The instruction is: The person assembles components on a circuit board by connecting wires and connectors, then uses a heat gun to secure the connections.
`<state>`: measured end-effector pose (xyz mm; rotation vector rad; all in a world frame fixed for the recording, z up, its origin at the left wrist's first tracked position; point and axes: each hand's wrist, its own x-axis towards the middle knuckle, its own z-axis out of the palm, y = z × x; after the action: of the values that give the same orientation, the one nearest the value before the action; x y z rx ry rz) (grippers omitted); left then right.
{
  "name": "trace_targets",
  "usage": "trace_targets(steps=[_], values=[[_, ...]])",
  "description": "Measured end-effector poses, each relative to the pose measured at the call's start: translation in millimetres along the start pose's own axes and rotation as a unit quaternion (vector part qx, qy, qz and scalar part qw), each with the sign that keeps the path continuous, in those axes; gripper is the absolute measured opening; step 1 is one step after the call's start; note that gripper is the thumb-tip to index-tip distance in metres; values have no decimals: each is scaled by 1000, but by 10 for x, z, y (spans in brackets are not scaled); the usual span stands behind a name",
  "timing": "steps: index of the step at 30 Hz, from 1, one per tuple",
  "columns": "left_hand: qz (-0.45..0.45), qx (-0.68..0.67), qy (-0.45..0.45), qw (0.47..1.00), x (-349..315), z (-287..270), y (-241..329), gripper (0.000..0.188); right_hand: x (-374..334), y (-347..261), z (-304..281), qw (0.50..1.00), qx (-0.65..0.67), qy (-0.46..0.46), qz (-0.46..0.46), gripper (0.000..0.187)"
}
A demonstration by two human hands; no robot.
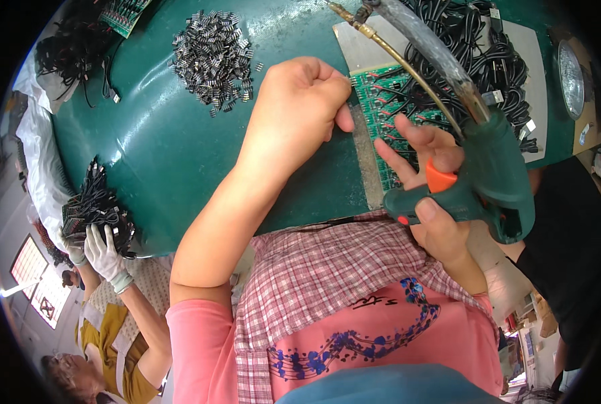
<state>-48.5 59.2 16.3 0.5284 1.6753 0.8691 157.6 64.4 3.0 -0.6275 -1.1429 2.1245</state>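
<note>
My right hand (442, 232) is wrapped round the handle of a green soldering gun (499, 158) with an orange trigger. Two fingers of that hand stick out beyond the handle. A thin brass feed tube (405, 64) runs beside the gun's grey barrel toward the far edge of the picture. My left hand (304, 94) is closed, its fingertips turned down at the left edge of a green circuit board panel (381, 128); whatever it pinches is hidden. Short red and black leads rise from the panel, which rests on a grey plate (368, 172).
Left of my left hand lies a heap of small metal connectors (213, 57). Black cables (462, 40) are piled behind the panel. A round metal dish (571, 79) stands far right. At left, a co-worker's gloved hand (105, 252) touches a bundle of black cables (98, 205).
</note>
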Motion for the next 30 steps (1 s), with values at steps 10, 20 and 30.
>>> trace_targets(steps=[10, 20, 30], values=[[6, 10, 5, 1000, 6, 3, -12, 14, -344, -554, -2, 974, -126, 22, 188, 34], [4, 26, 15, 1000, -16, 49, 29, 12, -470, -408, 35, 940, -294, 84, 150, 13], [9, 36, 23, 999, -25, 62, 29, 13, -495, -336, -43, 918, -370, 50, 131, 13]])
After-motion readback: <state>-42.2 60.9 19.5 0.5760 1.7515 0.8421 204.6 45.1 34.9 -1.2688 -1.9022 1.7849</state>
